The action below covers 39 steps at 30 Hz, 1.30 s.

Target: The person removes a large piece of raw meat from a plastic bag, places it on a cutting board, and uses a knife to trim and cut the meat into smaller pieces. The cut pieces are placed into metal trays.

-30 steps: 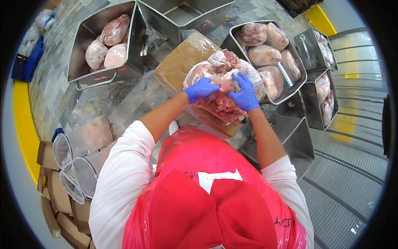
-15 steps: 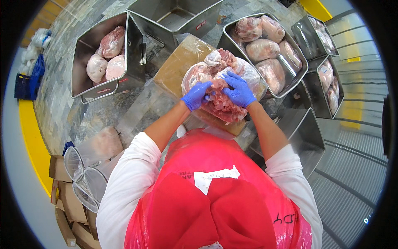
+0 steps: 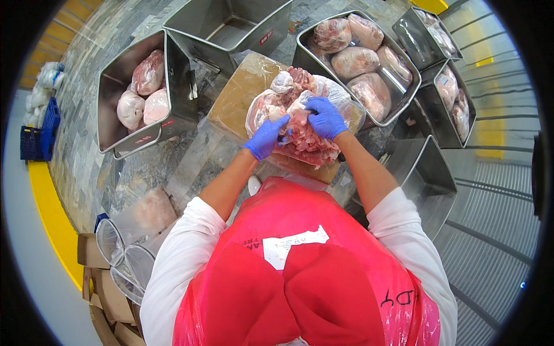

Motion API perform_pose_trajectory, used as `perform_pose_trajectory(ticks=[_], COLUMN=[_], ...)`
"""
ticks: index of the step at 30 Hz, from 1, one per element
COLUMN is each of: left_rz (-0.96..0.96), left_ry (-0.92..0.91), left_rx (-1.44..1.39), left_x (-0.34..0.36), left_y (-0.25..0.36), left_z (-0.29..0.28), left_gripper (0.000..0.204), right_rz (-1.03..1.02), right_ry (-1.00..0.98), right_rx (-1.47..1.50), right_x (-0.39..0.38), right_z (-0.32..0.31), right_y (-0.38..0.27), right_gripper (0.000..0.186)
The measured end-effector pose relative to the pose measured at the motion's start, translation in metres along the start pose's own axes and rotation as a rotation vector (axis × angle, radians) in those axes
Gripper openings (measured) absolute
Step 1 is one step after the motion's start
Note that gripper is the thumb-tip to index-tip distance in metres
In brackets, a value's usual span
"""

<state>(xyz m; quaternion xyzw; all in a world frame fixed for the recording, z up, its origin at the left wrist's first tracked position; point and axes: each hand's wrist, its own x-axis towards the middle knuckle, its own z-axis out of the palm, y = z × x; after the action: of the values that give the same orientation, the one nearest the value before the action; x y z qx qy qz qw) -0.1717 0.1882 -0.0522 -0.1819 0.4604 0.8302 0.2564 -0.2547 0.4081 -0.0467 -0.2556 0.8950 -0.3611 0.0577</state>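
Touching the raw meat (image 3: 302,128) atop a brown, plastic-covered box (image 3: 241,95), the person's left hand (image 3: 267,138) lies at eight o'clock and the right hand (image 3: 327,118) at three, each with fingers partly curled; whether either grips it cannot be told. A metal bin (image 3: 399,102) of wrapped pieces (image 3: 369,95) stands at two o'clock.

From my end I see one large slab of raw meat (image 3: 306,134), spread open and lying on a plastic-covered brown cardboard box (image 3: 231,106). Its cut side faces me — ragged, wet-looking pink flesh in the middle and along the near edge, with paler, fatty lobes to the left. A rounded whitish knob (image 3: 281,82) sits at the far end. The right flank looks white and glossy — skin or film, I can't tell.
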Motion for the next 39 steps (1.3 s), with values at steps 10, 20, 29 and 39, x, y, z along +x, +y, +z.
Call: perform_pose_trajectory(ticks=[10, 20, 29, 39], left_rz=[-0.007, 0.539, 0.5, 0.532], left_ry=[0.044, -0.004, 0.076, 0.041], left_rx=[-0.154, 1.013, 0.879, 1.397], left_x=[0.005, 0.016, -0.011, -0.027], left_y=[-0.007, -0.01, 0.003, -0.019], left_z=[0.0, -0.031, -0.029, -0.009], left_gripper=[0.024, 0.034, 0.03, 0.053], right_rz=[0.226, -0.15, -0.117, -0.231], right_ry=[-0.079, -0.12, 0.091, 0.028], right_rx=[0.276, -0.464, -0.128, -0.127], right_x=[-0.019, -0.013, -0.042, -0.051], right_z=[-0.014, 0.009, 0.022, 0.006], right_y=[-0.009, -0.072, -0.04, -0.039], right_gripper=[0.038, 0.031, 0.016, 0.024])
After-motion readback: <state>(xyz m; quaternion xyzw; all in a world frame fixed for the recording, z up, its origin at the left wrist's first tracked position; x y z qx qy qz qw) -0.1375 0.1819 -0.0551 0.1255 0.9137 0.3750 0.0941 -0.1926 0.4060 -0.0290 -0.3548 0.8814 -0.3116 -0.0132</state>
